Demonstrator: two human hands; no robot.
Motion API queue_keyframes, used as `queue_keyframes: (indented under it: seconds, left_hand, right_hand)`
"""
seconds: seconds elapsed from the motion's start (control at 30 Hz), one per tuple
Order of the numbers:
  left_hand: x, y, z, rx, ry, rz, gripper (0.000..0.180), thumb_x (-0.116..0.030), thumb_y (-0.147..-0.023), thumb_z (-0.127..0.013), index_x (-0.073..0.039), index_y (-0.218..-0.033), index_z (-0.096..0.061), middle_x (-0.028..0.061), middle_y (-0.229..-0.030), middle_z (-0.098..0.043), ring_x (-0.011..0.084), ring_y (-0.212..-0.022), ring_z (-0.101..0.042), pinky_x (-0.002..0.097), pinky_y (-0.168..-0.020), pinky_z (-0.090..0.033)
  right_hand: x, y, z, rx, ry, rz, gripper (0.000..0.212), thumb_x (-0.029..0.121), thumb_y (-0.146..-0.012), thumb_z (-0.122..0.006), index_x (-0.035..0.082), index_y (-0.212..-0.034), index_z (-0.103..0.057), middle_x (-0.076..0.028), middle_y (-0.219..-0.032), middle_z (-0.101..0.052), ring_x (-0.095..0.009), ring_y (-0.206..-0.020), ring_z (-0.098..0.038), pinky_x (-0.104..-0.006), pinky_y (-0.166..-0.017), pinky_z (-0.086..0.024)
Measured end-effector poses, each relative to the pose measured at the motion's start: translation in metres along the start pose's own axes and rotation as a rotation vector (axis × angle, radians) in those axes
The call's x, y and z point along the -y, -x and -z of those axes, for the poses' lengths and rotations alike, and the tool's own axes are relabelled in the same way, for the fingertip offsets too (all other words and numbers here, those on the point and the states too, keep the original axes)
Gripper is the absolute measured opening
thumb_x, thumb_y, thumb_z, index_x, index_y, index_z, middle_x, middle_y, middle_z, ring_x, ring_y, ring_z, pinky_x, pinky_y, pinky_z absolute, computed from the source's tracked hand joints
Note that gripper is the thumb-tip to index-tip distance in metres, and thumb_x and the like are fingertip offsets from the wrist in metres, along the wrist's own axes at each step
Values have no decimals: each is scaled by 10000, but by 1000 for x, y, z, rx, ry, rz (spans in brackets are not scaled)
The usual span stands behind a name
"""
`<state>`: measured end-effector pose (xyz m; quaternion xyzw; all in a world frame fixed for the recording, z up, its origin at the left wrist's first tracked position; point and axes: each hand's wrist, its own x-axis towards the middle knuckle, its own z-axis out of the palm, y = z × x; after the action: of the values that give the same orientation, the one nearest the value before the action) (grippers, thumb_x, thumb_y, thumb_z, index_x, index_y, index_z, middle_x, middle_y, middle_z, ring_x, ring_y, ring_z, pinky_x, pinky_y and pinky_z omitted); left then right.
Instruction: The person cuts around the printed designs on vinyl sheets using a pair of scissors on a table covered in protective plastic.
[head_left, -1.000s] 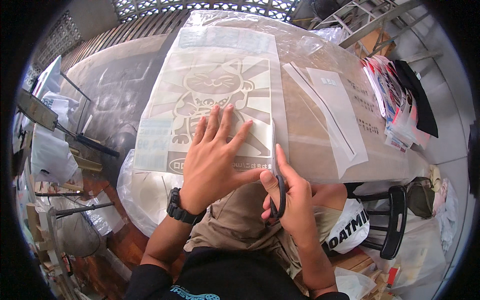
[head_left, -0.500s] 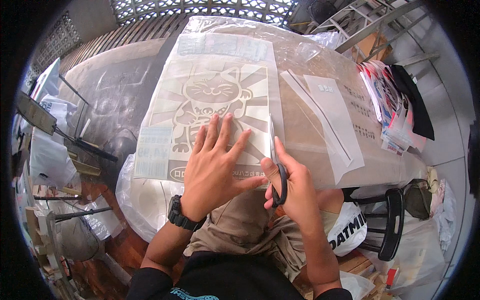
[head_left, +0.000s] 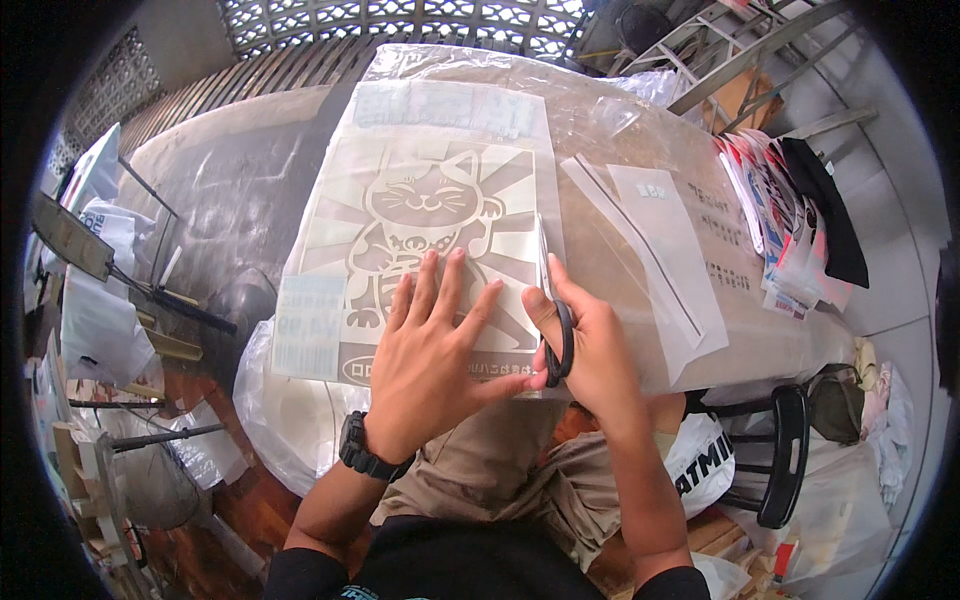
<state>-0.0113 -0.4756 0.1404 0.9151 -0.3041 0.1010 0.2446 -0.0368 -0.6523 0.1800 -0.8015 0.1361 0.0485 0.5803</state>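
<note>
A translucent sheet with a smiling cat and rays [head_left: 420, 195] lies on the table in front of me. My left hand [head_left: 425, 355] is flat on its lower middle, fingers spread. In my right hand [head_left: 590, 345] is a pair of scissors [head_left: 563, 340] with black handles, my thumb and fingers at the loops. The blades point away from me along the right border of the cat picture. How far apart they stand is hard to see. A pale bluish patch [head_left: 310, 325] is at the sheet's lower left.
Long pale offcut strips [head_left: 660, 230] lie on the plastic-covered table [head_left: 600, 130]. Beyond them is a stack of colourful printed sheets [head_left: 775, 215]. A metal ladder [head_left: 740, 60] leans at the far right, a black chair [head_left: 785, 455] stands nearer, and a rack with white bags [head_left: 105, 310] is at left.
The scissors have moved away from me along the picture's right border. My left hand stays flat on the sheet. The whole view has shifted slightly.
</note>
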Motion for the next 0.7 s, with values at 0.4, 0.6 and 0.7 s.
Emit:
queue_keyframes:
  seconds: [0.4, 0.6, 0.7]
  left_hand:
    - [-1, -1, 3, 90, -38, 35, 955, -749, -724, -702, -135, -1438, -541, 246, -1591, -316, 446, -1488, -259, 530, -1207, -210]
    - [-1, -1, 3, 73, -25, 15, 904, -704, -757, -701, -134, -1438, -535, 268, -1560, -349, 467, -1471, -276, 537, -1197, -228]
    - [0, -1, 2, 82, -31, 19, 938, -729, -738, -702, -137, -1445, -533, 260, -1579, -323, 457, -1483, -258, 532, -1202, -220]
  right_hand:
    - [7, -40, 2, -21, -9, 27, 821, 495, -968, -644, -77, -1492, -374, -25, -562, -527, -94, -435, -547, -259, -419, -436]
    - [8, -65, 4, -35, -18, 61, 822, 489, -964, -651, -91, -1481, -382, -26, -558, -527, -98, -436, -555, -259, -412, -435]
    - [9, -75, 5, -44, -1, 82, 822, 488, -962, -655, -99, -1472, -390, -27, -553, -528, -102, -435, -560, -259, -409, -433]
